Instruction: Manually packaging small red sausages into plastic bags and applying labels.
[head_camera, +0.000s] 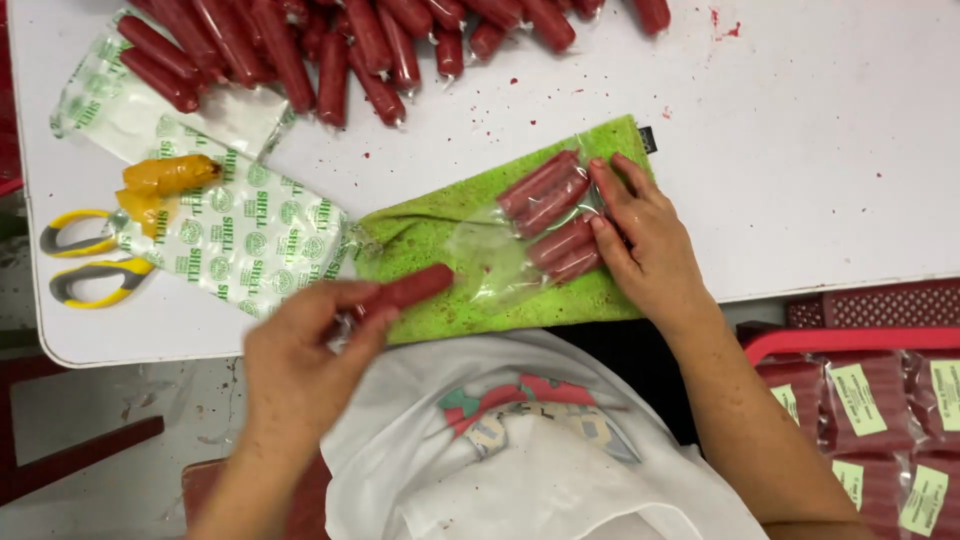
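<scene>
White cloth (520, 470) with a printed patch lies lowest in the view, draped over the person's lap below the table edge. Beyond it stretches the white table (800, 150), speckled with a few red smears near its far side. At the lower right, off the table, sits a red crate (850, 342) stacked with sealed, labelled packs of sausages (880, 420).

On the table's far edge lies a loose heap of red sausages (330, 50) — many, lying at different angles. Near the left side are empty printed plastic bags (240, 235), with yellow casing scraps (165, 178) resting on them. In the middle a green cloth (470, 305) is spread, and on it lies a clear plastic bag (520, 235) with four sausages already inside at its closed right end.

The right hand (650, 245) rests flat on the green cloth, fingers stretched out and pressing on the filled end of the clear bag, gripping nothing. The left hand (300, 360) pinches one red sausage (405, 292) between thumb and fingers — its free end lies over the green cloth, just beside the bag's open mouth.

Yellow-handled scissors (85, 265) lie at the table's left edge, partly under the printed bags.
</scene>
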